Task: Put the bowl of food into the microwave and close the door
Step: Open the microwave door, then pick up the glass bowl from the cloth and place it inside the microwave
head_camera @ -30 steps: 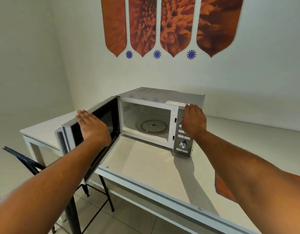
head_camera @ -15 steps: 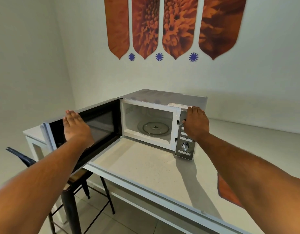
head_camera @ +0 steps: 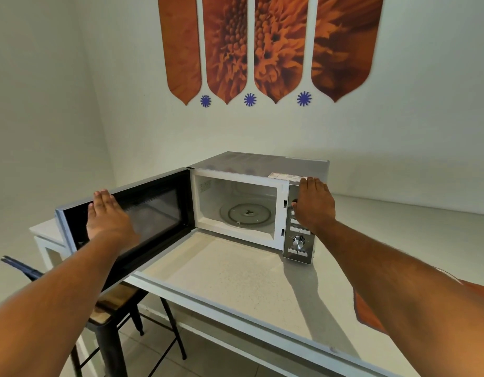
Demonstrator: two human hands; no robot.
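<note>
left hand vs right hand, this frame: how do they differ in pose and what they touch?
The left hand lies flat, fingers straight and together, on the inner face of the open microwave door; the right hand curls over the top front corner of the control panel. The left hand reaches out past the counter edge; the right hand is above the counter. Both hold nothing and rest on the microwave. No bowl is in view.

Microwave on the counter against the wall, door swung out left, turntable inside, control panel right, stool below left.
</note>
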